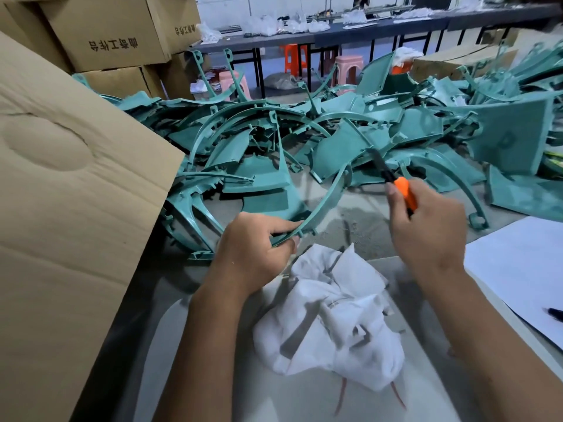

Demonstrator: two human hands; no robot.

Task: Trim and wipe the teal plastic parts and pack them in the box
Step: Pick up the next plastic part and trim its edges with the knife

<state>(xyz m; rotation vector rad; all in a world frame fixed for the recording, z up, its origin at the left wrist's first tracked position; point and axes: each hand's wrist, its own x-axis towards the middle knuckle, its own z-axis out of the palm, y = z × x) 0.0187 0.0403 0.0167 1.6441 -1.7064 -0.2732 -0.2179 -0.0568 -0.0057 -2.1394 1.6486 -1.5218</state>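
At the far left a large cardboard flap (pixel 70 178) leans over the grey table (pixel 359 226), and behind it stacked cartons (pixel 106 32) with printed characters stand against the back. Just right of the flap, the left hand (pixel 253 254) curls around the near end of a curved teal strip (pixel 323 202), thumb on top and fingers tucked underneath, so the arc rises away from the person toward the heap. Below and between the forearms a crumpled white cloth (pixel 332 324) lies on the table, close under the left hand's knuckles though whether it touches them cannot be told. Beyond the hands a wide pile of teal plastic parts (pixel 350 129) covers the middle of the table from the flap across to the right edge, arcs and flat panels tangled together. The right hand (pixel 426 233) grips an orange-handled knife (pixel 402 190), fingers wrapped round the handle, its dark blade pointing up and away toward the far part of the held strip; the blade is blurred, and contact with the strip cannot be judged. At the right edge a white sheet (pixel 518 269) rests on the table with a dark pen (pixel 556 313) lying on it.
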